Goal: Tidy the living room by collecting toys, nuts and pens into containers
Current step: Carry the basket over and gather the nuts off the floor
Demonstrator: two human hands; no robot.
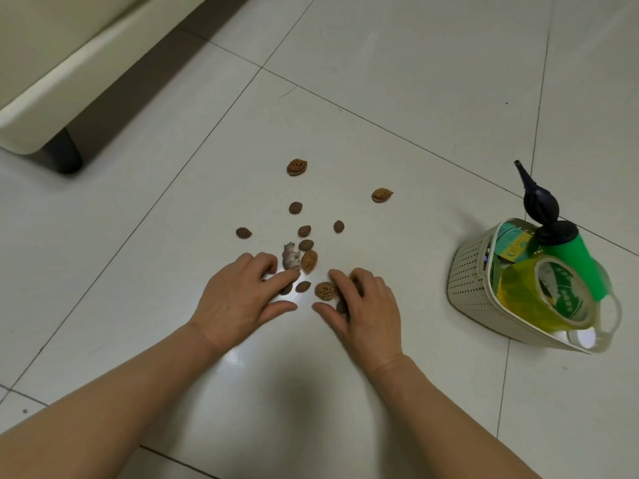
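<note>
Head view looks down on my two hands over the tiled floor (380, 81). My left hand (242, 295) lies palm down, fingers curled over a nut (286, 289), thumb spread. My right hand (363, 305) is curled too, fingertips touching a ridged nut (325, 290), another dark nut (341, 306) tucked under it; whether either hand truly grips, I cannot tell. Just beyond my left fingers lies a small toy figure (289, 256). More nuts (296, 167) scatter farther ahead. Well off to my right stands the basket (466, 271), holding a tape roll (560, 295) and green bottle (584, 267).
</note>
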